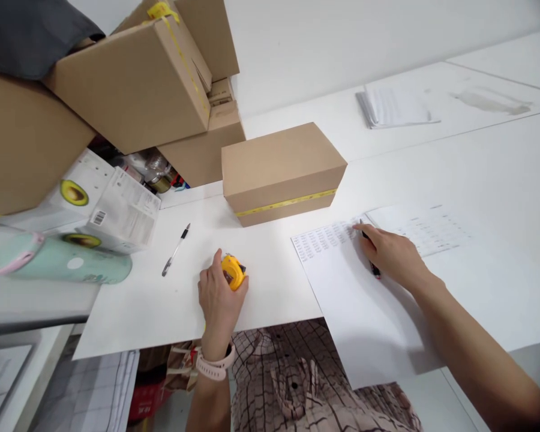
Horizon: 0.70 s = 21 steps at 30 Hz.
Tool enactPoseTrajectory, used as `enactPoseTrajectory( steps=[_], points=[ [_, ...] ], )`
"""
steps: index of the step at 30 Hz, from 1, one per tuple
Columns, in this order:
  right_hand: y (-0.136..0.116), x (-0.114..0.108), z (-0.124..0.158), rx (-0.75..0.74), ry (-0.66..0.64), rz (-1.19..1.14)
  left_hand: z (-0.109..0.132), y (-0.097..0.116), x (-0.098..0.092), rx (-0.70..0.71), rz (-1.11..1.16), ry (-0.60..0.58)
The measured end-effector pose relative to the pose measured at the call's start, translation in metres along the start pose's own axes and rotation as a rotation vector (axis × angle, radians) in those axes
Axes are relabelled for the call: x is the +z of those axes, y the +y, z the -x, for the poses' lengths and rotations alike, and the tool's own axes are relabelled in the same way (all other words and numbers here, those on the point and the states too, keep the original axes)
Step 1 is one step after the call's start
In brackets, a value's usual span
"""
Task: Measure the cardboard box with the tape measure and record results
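Observation:
My left hand (220, 285) is closed round a yellow tape measure (233, 272) on the white table, and a pale pink watch band circles that wrist. My right hand (389, 255) grips a dark pen (374, 269), its tip end over the printed columns on a white sheet of paper (342, 294). That sheet reaches past the table's front edge. Behind both hands sits a closed cardboard box (283, 174) with yellow tape along its lower side. A clear pen with a black grip (176, 249) lies left of my left hand.
Large cardboard boxes (130, 90) are stacked at the back left. Below them stand white cartons with avocado pictures (117, 210) and a mint-green bottle (85, 259) lying sideways. A stack of papers (396, 107) rests at the back right. More printed paper (427, 228) lies beside my right hand.

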State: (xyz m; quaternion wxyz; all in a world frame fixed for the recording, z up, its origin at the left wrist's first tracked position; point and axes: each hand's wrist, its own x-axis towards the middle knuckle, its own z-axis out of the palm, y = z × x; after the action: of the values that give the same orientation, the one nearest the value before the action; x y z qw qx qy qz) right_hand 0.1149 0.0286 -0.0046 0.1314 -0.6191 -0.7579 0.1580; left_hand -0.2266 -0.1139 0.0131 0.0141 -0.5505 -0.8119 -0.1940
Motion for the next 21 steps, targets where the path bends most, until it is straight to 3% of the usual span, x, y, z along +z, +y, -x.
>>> enactPoseTrajectory(
  steps=[3, 5, 7, 9, 12, 15, 18, 21],
  points=[
    [-0.002, -0.011, 0.009, 0.026, -0.046, -0.458, -0.002, -0.002, 0.008, 0.023, -0.107, 0.023],
    [-0.005, -0.018, 0.017, 0.005, -0.108, -0.801, 0.003, 0.006, 0.014, 0.069, -0.161, 0.142],
    [-0.012, -0.021, 0.023, -0.019, -0.159, -1.009, 0.013, 0.023, 0.020, 0.182, -0.100, 0.283],
    [-0.022, -0.015, 0.025, 0.001, -0.136, -1.088, 0.026, 0.049, 0.025, 0.365, 0.088, 0.318],
    [-0.040, 0.002, 0.020, 0.066, -0.030, -1.093, 0.044, 0.095, 0.036, 0.584, 0.269, 0.134],
    [-0.052, 0.019, 0.009, 0.086, -0.065, -1.123, 0.052, 0.130, 0.049, 0.634, 0.181, -0.029],
    [-0.056, 0.028, 0.002, 0.030, -0.178, -1.114, 0.051, 0.142, 0.062, 0.615, 0.080, -0.079],
    [-0.055, 0.031, 0.002, 0.021, -0.127, -0.966, 0.048, 0.141, 0.068, 0.607, 0.049, -0.086]
  ],
)
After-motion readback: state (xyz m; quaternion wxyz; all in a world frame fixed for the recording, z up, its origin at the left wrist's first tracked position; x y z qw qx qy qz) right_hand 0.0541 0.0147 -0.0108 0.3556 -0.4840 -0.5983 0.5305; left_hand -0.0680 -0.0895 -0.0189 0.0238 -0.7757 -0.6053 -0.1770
